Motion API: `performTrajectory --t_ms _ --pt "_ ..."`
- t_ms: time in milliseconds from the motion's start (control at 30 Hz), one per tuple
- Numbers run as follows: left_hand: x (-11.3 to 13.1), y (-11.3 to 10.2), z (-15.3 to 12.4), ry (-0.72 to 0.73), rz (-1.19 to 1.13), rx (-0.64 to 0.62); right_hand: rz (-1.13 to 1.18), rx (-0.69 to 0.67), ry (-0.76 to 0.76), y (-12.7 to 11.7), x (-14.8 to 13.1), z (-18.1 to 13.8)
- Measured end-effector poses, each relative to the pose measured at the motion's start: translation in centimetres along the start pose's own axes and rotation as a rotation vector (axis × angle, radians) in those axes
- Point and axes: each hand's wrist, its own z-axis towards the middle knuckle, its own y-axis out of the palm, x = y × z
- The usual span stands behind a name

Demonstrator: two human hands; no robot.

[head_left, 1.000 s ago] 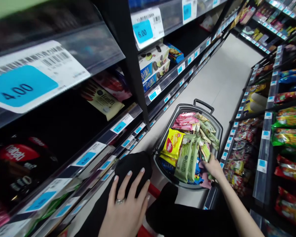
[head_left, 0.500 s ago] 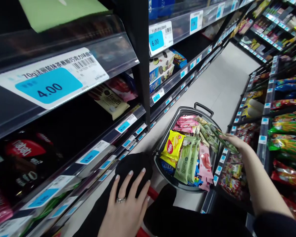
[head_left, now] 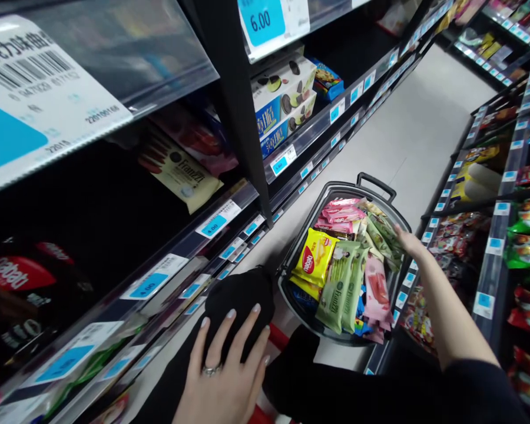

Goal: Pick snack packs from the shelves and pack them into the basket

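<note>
A black shopping basket [head_left: 382,185] stands on the aisle floor, packed with snack packets: a yellow packet [head_left: 314,259], green Franzzi packets [head_left: 341,280], pink packets [head_left: 339,213]. My right hand [head_left: 407,241] reaches over the basket's far right side and rests on the pale green packets [head_left: 382,235] there; its fingers are mostly hidden by them. My left hand [head_left: 228,368] lies flat with fingers spread on my black-clad knee [head_left: 241,291]. It wears a ring.
Dark shelves run along the left with blue price tags [head_left: 261,17], a Franzzi packet [head_left: 179,171] and cookie boxes [head_left: 282,100]. More shelves of snack bags [head_left: 527,247] line the right. The pale aisle floor [head_left: 406,141] stretches ahead beyond the basket.
My right hand moved from the near end of the basket up to its far right side. A pink packet now lies where the hand was. The view shifted slightly.
</note>
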Motion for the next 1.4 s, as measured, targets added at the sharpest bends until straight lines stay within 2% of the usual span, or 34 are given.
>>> performTrajectory --t_ms 100,167,233,300,367,433,500,567,633,700,800,900,967,1000,1033,1167,1267,1400 --pt "0.0 0.0 -0.1 -0.015 -0.008 0.012 -0.025 0.155 0.115 -0.5 2.4 -4.8" --pt "-0.1 0.1 -0.2 -0.011 -0.013 0.023 -0.013 0.221 0.181 0.4 2.9 -8.8" --pt "-0.1 0.3 -0.2 0.002 -0.017 0.04 0.012 0.056 0.134 2.3 2.2 -12.5" --pt "-0.1 0.4 -0.2 0.01 -0.017 0.058 -0.051 -0.087 0.013 4.5 0.7 -15.0" --pt "0.0 0.5 -0.3 0.014 -0.013 0.077 -0.146 -0.134 0.009 6.2 -1.0 -16.0" --pt "0.1 0.6 -0.5 0.014 -0.005 0.083 -0.181 -0.169 0.074 7.0 -2.4 -15.8" --pt "0.0 0.7 -0.6 0.008 0.004 0.082 -0.18 -0.228 0.119 6.5 -3.0 -15.5" --pt "-0.1 0.7 -0.8 0.003 0.01 0.076 -0.195 -0.31 0.113 5.0 -2.6 -15.7" --pt "-0.3 0.7 -0.8 -0.002 0.01 0.08 -0.175 -0.397 0.074 2.5 -0.9 -16.5" --pt "-0.4 0.7 -0.8 -0.004 0.002 0.08 -0.039 -0.443 0.022 -0.5 1.6 -17.1" --pt "-0.4 0.6 -0.7 -0.001 -0.016 0.078 0.243 -0.369 -0.03 -4.6 4.9 -16.4" --pt "-0.2 0.7 -0.6 -0.006 -0.03 0.077 0.282 -0.2 -0.058 -6.3 4.2 -12.6" --pt "-0.1 0.7 -0.6 -0.002 -0.032 0.083 0.137 -0.089 -0.058 -5.7 1.3 -9.1" --pt "0.0 0.8 -0.6 0.002 -0.03 0.083 0.014 -0.077 -0.045 -4.9 -0.5 -7.3" --pt "0.0 0.8 -0.6 0.005 -0.025 0.081 -0.093 -0.094 -0.04 -4.0 -2.4 -5.7" --pt "-0.1 0.8 -0.7 0.0 0.007 0.066 -0.191 -0.104 -0.022 0.1 -8.4 -1.7" --pt "-0.4 0.6 -0.7 -0.011 0.023 0.052 -0.235 -0.09 -0.028 1.9 -9.9 -1.3" --pt "-0.6 0.3 -0.6 -0.001 0.019 0.046 -0.279 -0.022 -0.1 1.2 -9.5 -3.0"
